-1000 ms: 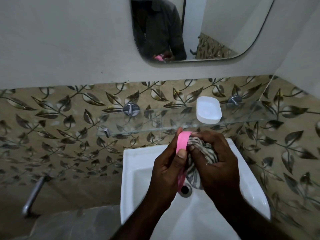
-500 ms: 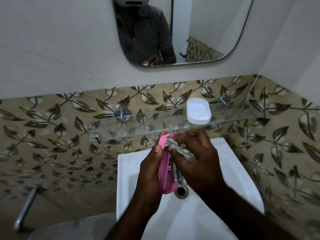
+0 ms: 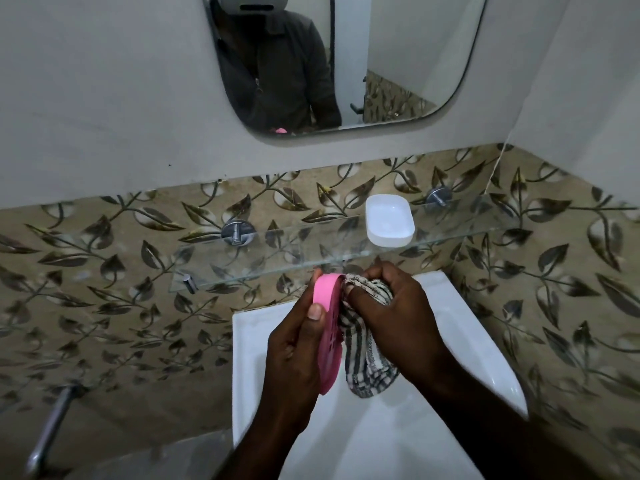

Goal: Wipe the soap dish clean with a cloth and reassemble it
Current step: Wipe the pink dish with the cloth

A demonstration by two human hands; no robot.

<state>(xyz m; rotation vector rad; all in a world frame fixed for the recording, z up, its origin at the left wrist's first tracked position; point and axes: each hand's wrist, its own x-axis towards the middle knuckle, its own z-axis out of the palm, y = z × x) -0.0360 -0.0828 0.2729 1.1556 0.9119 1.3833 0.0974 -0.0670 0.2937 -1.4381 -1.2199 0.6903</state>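
My left hand (image 3: pixel 294 355) grips the pink slotted soap-dish insert (image 3: pixel 329 327) on edge over the white basin (image 3: pixel 485 348), thumb on its rim. My right hand (image 3: pixel 394 313) holds a bunched striped grey-and-white cloth (image 3: pixel 367 358) against the insert's right face; the cloth's tail hangs down below. The white soap-dish base (image 3: pixel 389 220) sits apart on the glass shelf (image 3: pixel 277 251) above and behind the hands.
The glass shelf juts out from the leaf-patterned tiled wall on two chrome mounts (image 3: pixel 237 232), just above my hands. A mirror (image 3: pixel 398 64) hangs above. A chrome pipe (image 3: pixel 52 427) sticks out at the lower left. The side wall is close on the right.
The cloth hand has shifted along the pink insert's face and the cloth's tail now hangs lower over the drain. The view tilted upward slightly.
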